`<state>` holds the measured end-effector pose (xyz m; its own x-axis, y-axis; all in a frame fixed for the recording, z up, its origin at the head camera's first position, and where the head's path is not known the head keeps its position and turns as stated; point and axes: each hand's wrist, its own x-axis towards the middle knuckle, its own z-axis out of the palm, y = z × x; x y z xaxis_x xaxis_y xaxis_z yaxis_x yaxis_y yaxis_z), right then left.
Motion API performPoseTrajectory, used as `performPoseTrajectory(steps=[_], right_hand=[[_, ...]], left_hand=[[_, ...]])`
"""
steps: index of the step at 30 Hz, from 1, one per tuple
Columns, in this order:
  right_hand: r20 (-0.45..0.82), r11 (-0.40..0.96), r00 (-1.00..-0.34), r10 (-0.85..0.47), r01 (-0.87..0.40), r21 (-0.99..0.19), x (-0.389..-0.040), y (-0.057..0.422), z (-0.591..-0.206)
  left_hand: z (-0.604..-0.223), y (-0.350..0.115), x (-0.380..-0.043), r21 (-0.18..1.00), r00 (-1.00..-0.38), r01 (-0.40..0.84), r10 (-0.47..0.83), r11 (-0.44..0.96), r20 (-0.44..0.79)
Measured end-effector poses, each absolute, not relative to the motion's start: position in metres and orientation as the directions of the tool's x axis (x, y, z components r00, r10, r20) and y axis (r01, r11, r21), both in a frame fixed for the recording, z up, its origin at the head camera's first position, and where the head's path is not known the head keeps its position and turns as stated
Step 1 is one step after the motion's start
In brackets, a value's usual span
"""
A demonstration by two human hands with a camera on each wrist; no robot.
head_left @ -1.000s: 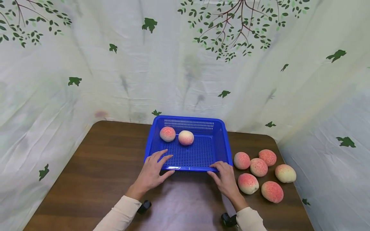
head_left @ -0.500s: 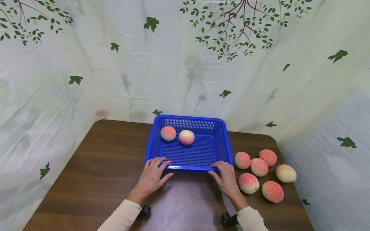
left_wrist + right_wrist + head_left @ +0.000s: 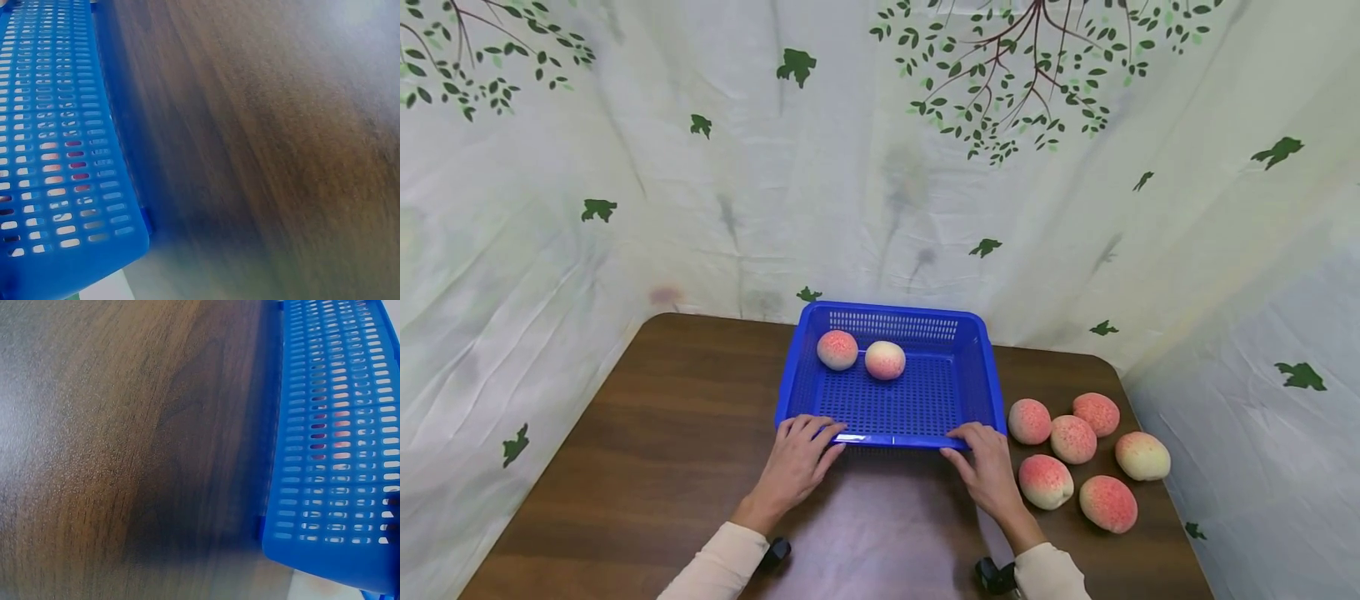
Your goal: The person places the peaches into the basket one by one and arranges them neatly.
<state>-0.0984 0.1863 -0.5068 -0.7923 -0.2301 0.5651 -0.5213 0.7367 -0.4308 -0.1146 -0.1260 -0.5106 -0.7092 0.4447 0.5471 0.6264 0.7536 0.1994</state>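
A blue plastic basket [image 3: 891,439] stands at the back of the table, with two peaches, one reddish peach [image 3: 837,350] and one paler peach [image 3: 885,360], in its far left part. My left hand [image 3: 795,467] grips the near rim at the left corner, fingers over the edge and thumb in front. At the right corner my right hand [image 3: 988,471] holds the same rim, its thumb on the near side. Both wrist views show the slotted basket wall [image 3: 62,175] from outside, with pinkish fruit through the slots; neither shows fingers clearly.
Several peaches lie on the table right of the basket, among them a red peach [image 3: 1108,504] near the right edge and a cream peach [image 3: 1142,456]. A leaf-printed cloth [image 3: 880,192] hangs behind the brown table [image 3: 700,400].
My left hand has come down from over the basket's inside onto its near rim, the fingers drawing back. The right hand, basket and peaches stay in place; the view shifts slightly.
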Motion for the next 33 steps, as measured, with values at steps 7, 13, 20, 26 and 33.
performPoseTrajectory(steps=[7, 13, 20, 26, 33], right_hand=[[0.563, 0.731, -0.794, -0.23, -0.523, -0.438, -0.0968, 0.1864, -0.5082], [0.564, 0.723, -0.793, -0.23, -0.527, -0.447, -0.0965, 0.1866, -0.5077], [0.566, 0.721, -0.793, -0.227, -0.527, -0.45, -0.0976, 0.1864, -0.509], [0.568, 0.718, -0.79, -0.231, -0.532, -0.449, -0.0982, 0.1869, -0.5106], [0.544, 0.712, -0.802, -0.247, -0.531, -0.46, -0.0984, 0.1905, -0.5077]], left_hand=[[-0.5129, -0.1268, -0.1157, 0.185, -0.651, 0.665, 0.44, 0.724, 0.619], [-0.5088, -0.127, -0.1154, 0.192, -0.652, 0.677, 0.458, 0.71, 0.604], [-0.5082, -0.1261, -0.1152, 0.204, -0.667, 0.669, 0.456, 0.715, 0.589], [-0.5093, -0.1238, -0.1148, 0.221, -0.681, 0.651, 0.431, 0.726, 0.592], [-0.5111, -0.1219, -0.1154, 0.222, -0.691, 0.636, 0.417, 0.74, 0.59]])
